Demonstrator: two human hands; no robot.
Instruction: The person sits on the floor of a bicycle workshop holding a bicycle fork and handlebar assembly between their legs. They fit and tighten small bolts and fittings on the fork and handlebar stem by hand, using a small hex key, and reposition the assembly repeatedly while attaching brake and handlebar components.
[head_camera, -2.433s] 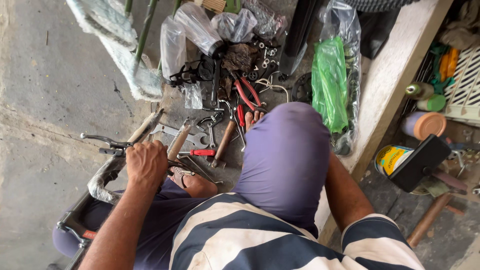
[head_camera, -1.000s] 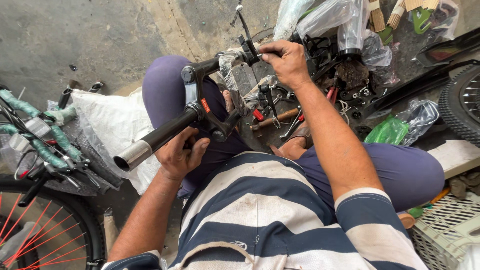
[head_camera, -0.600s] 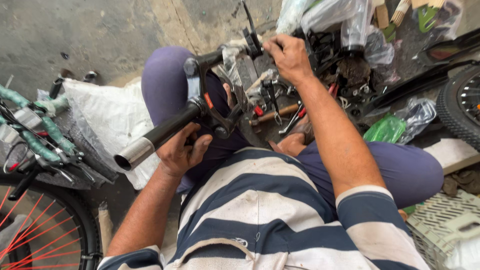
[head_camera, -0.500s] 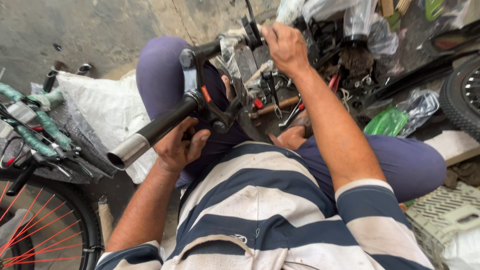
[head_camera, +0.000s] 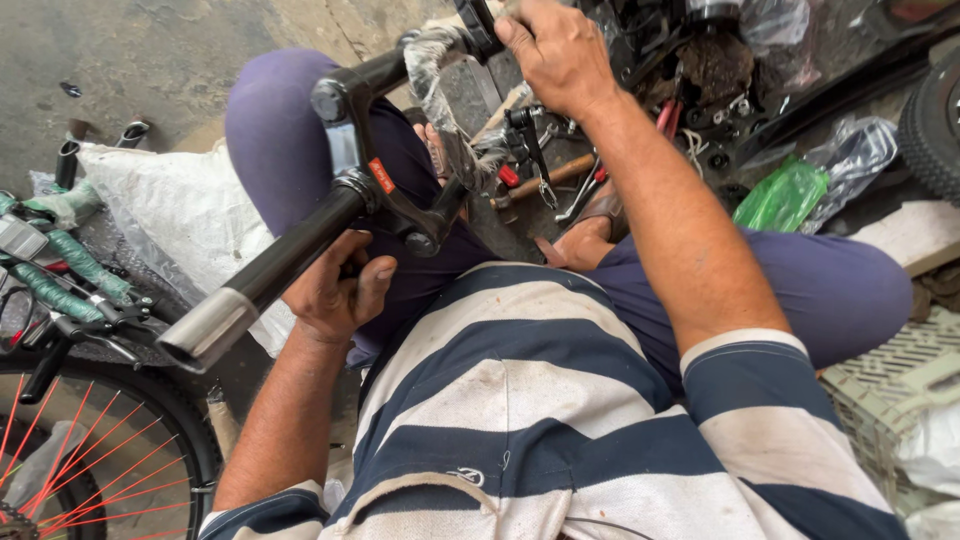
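Top of frame cuts off the handlebar end beyond the right hand (head_camera: 560, 50); what its clenched fingers enclose is partly out of view. Handlebar (head_camera: 300, 245): black tube, bare metal open end, black stem clamp, lying across the purple-trousered lap. Left hand (head_camera: 335, 290) grasps the tube from below, just behind the clamp.

Black bicycle handlebar and stem assembly (head_camera: 340, 215), bare silver tube end lower left, slanting up to the right across the lap, plastic wrap hanging near its top
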